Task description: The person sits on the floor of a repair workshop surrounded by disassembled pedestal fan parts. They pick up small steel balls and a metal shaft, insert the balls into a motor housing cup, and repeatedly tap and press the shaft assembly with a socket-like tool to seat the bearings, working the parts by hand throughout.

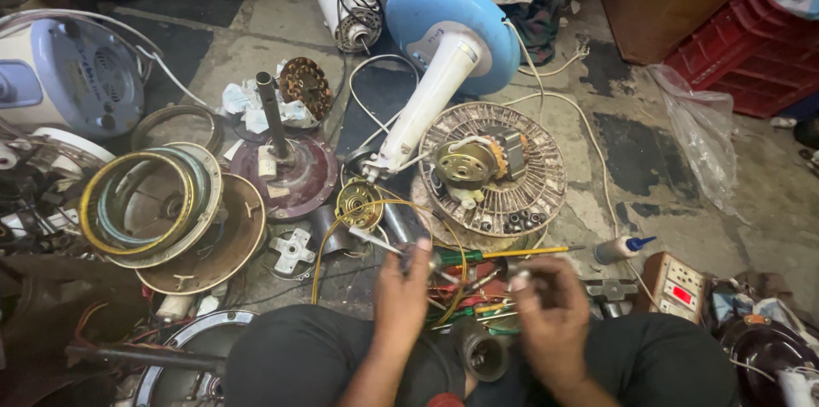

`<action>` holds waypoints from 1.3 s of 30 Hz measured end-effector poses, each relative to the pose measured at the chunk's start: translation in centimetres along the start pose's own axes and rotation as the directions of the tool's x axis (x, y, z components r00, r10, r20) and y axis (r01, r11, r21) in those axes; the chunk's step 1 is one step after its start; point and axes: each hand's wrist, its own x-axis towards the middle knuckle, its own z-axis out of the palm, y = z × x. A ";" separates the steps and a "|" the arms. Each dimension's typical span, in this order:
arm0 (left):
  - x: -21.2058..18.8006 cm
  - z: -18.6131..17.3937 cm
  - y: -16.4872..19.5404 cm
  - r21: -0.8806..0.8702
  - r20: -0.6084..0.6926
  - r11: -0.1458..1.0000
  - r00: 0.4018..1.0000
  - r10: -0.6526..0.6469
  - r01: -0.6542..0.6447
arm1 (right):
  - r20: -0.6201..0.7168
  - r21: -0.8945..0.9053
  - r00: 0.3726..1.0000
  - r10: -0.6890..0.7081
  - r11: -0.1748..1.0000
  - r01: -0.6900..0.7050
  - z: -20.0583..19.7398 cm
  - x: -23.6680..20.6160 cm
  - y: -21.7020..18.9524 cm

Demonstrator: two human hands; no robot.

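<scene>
Right now, by label:
Left hand: clenched around a slim metal tool, low centre.
Right hand: fingers pinched together; what they hold, cannot tell.
Ahead: screwdrivers, fan guard with motor, white fan stand.
Left edge: stacked rings.
Open room: bare concrete, right.

Stained concrete floor under fan guard, rings, screwdriver.
</scene>
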 end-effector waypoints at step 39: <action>-1.3 -0.4 0.6 0.773 0.277 0.442 0.869 0.411 -0.455 | 0.294 -0.283 0.798 0.526 0.845 -0.454 -3.7 8.3 0.3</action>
